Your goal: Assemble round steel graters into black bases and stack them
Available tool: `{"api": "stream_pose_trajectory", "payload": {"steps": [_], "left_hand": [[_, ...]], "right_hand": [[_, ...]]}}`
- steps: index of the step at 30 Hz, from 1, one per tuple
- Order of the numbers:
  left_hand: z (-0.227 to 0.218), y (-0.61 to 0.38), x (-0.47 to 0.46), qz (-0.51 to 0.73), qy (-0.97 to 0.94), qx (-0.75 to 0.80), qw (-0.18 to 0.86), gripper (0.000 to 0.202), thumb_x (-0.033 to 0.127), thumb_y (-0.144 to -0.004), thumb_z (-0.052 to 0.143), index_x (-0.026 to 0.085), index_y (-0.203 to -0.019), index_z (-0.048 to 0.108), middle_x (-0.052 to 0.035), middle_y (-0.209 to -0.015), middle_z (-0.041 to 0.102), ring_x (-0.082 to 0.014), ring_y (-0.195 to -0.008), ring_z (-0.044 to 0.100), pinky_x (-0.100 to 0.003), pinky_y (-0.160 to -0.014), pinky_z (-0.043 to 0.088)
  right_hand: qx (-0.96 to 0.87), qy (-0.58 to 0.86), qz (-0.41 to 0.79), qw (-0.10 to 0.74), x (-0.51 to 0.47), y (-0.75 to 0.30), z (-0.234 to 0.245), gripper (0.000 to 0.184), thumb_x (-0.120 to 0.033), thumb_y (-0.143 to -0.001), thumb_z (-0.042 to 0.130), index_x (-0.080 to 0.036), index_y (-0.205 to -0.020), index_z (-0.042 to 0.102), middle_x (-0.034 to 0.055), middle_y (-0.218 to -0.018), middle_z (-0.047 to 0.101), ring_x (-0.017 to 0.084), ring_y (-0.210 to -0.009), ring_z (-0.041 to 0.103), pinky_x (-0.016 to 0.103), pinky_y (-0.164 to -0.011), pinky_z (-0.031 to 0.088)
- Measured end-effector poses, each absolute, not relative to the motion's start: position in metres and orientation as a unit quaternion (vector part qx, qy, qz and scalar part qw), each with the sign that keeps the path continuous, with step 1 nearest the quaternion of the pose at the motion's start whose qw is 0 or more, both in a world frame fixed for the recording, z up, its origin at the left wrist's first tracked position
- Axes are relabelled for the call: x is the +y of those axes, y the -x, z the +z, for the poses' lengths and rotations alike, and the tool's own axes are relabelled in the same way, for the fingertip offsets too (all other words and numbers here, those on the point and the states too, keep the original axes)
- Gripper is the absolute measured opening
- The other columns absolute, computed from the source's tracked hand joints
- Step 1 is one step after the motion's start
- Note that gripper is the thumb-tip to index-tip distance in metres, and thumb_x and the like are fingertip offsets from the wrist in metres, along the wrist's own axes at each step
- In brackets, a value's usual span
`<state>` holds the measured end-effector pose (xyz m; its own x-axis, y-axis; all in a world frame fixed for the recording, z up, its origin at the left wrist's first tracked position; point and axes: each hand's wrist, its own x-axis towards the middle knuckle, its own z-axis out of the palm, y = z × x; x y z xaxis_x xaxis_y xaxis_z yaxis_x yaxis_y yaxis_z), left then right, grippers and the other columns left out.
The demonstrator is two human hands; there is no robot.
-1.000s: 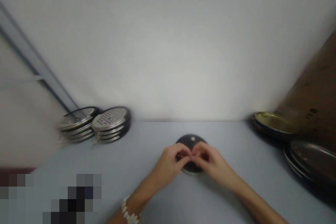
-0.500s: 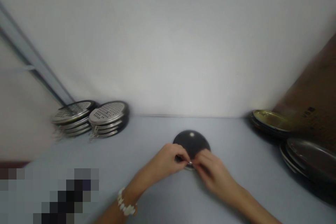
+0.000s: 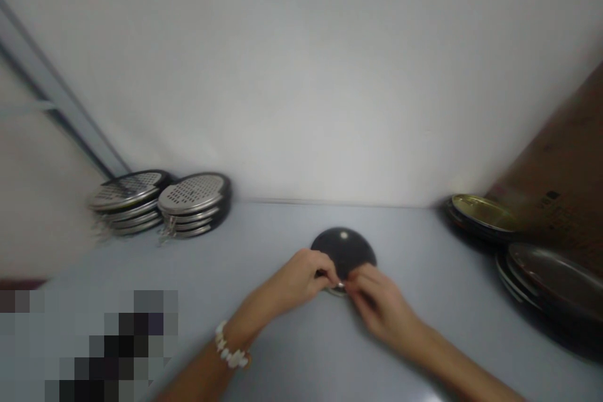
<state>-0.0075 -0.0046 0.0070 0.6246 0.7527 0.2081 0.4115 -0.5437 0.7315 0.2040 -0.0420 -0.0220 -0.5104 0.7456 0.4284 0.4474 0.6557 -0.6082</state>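
Note:
A dark, shiny round disc (image 3: 343, 252) with a pale rim at its near edge lies on the grey table. At that near edge my left hand (image 3: 306, 276) is closed in a pinch, thumb against fingers. Facing it from the other side, my right hand (image 3: 384, 301) is pinched too, its fingertips close to the left ones. Something small and bright shows between the two sets of fingertips, too small and blurred to name. My fingers cover part of the disc's front rim.
Two stacks of round metal pieces with perforated tops, a left stack (image 3: 129, 201) and a right stack (image 3: 194, 202), stand at the back left. On the right are a yellowish round dish (image 3: 485, 212), larger dark dishes (image 3: 556, 276) and a brown cardboard box (image 3: 565, 157). A white wall (image 3: 330, 75) rises behind.
The view has shifted slightly, so the stacks and disc sit a little higher. Both hands stay pinched at the disc's near edge, with only small fingertip movement.

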Motion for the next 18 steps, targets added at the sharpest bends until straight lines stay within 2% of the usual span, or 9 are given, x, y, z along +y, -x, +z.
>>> {"api": "stream_pose_trajectory", "payload": {"steps": [9,18], "left_hand": [[0.010,0.001,0.002,0.221,-0.852,0.336,0.335,0.018,0.003,-0.079,0.062,0.015,-0.078,0.076,-0.0052,-0.080,0.076,-0.0156,-0.076,0.068,-0.024,-0.077,0.048],[0.004,-0.004,0.003,0.256,-0.822,0.341,0.377,0.013,0.010,-0.080,0.067,0.018,-0.079,0.078,-0.0023,-0.082,0.074,-0.0143,-0.080,0.066,-0.023,-0.080,0.047]], "right_hand": [[-0.844,0.331,0.240,0.348,-0.038,-0.210,-0.023,0.019,-0.009,-0.093,0.045,-0.021,-0.088,0.059,0.0069,-0.090,0.061,0.019,-0.086,0.058,0.030,-0.075,0.047],[-0.844,0.328,0.254,0.339,-0.034,-0.218,-0.026,0.017,-0.012,-0.097,0.041,-0.022,-0.090,0.053,0.0046,-0.090,0.059,0.017,-0.083,0.057,0.029,-0.074,0.046]]}}
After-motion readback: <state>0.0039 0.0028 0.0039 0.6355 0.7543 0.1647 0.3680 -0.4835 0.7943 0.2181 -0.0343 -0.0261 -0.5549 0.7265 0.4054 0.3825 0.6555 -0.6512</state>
